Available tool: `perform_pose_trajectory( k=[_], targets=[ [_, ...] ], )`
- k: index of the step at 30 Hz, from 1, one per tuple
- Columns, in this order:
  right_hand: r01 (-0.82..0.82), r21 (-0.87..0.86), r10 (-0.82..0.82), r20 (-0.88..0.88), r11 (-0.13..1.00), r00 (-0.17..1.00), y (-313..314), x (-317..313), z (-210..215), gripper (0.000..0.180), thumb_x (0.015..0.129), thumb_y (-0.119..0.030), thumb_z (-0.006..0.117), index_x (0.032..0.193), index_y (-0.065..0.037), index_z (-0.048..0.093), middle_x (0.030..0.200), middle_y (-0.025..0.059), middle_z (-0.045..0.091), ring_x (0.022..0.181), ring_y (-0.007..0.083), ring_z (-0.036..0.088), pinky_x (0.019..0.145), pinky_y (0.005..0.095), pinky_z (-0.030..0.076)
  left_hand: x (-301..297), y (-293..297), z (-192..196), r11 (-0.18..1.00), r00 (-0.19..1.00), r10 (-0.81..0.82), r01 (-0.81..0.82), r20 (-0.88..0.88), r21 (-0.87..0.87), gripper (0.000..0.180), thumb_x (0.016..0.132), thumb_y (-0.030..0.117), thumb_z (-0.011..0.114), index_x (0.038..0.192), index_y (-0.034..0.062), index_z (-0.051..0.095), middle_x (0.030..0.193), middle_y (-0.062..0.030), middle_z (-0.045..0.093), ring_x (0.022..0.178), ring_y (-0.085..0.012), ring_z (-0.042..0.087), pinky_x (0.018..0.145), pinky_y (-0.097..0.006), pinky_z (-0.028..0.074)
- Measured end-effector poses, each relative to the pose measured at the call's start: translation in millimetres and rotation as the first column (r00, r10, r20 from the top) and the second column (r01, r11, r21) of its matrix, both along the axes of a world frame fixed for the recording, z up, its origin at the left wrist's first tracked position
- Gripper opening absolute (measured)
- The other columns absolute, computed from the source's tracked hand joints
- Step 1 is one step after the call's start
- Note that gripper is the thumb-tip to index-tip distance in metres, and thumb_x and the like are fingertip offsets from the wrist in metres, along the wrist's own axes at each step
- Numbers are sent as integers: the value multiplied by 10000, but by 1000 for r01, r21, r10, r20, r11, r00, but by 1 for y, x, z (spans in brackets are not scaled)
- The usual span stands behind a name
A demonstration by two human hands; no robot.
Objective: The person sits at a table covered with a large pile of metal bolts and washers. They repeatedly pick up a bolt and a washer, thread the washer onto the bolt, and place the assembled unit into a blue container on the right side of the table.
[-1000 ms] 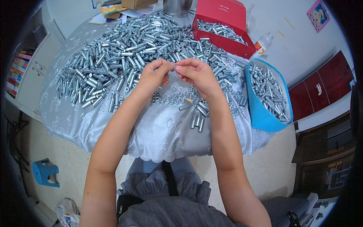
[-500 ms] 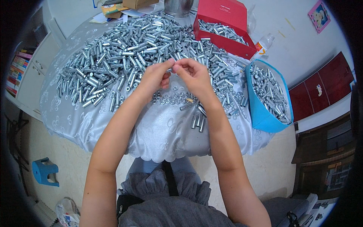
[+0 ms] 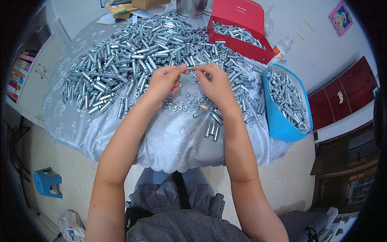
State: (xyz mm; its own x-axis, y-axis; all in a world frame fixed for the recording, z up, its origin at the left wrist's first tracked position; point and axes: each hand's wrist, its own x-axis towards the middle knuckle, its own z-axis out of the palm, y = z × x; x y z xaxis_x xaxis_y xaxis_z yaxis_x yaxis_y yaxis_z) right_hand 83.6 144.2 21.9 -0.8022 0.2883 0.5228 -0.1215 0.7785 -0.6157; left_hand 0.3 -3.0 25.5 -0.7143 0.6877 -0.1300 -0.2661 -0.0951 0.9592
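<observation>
My left hand [image 3: 164,80] and my right hand [image 3: 212,82] meet above the middle of a round table covered with a silvery cloth [image 3: 177,137]. Between their fingertips they pinch one small silver metal sleeve [image 3: 190,68], each hand on one end. A big heap of the same metal sleeves [image 3: 137,52] spreads over the far half of the table. Small nuts [image 3: 183,105] lie scattered on the cloth just below my hands, with a few loose sleeves [image 3: 212,128] nearer to me.
A red box [image 3: 238,28] holding sleeves stands at the back right. A blue bag [image 3: 284,103] full of sleeves sits at the table's right edge, a plastic bottle [image 3: 281,47] behind it. A blue stool [image 3: 47,182] stands on the floor at lower left.
Both hands stay together over the same spot, fingers shifting slightly around the small sleeve. Nothing else has moved.
</observation>
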Motion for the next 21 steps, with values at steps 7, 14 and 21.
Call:
perform_pose_trajectory(
  k=[7,14,21],
  targets=[
    [55,342,-131,202,938,971,-2,2,-14,188,739,-139,614,911,-140,690,855,101,560,862,274,513,799,363,431,-1,-1,1,1000,1000,25,-25,5,16,273,863,278,554,922,22,629,549,90,278,468,-27,253,427,-195,226],
    [43,326,-117,210,944,971,0,2,-17,159,695,-132,660,845,-155,704,852,93,564,858,271,512,803,359,433,-3,1,-3,998,998,55,-55,-17,-2,276,855,293,566,900,31,640,547,89,288,464,-29,253,423,-200,225],
    [17,304,-84,207,952,975,-2,2,-15,83,683,-118,660,761,-95,676,857,108,591,886,280,511,819,361,424,-2,1,-3,997,997,55,-58,-49,-47,272,847,298,575,889,38,643,550,88,303,471,-30,268,433,-201,232]
  ],
)
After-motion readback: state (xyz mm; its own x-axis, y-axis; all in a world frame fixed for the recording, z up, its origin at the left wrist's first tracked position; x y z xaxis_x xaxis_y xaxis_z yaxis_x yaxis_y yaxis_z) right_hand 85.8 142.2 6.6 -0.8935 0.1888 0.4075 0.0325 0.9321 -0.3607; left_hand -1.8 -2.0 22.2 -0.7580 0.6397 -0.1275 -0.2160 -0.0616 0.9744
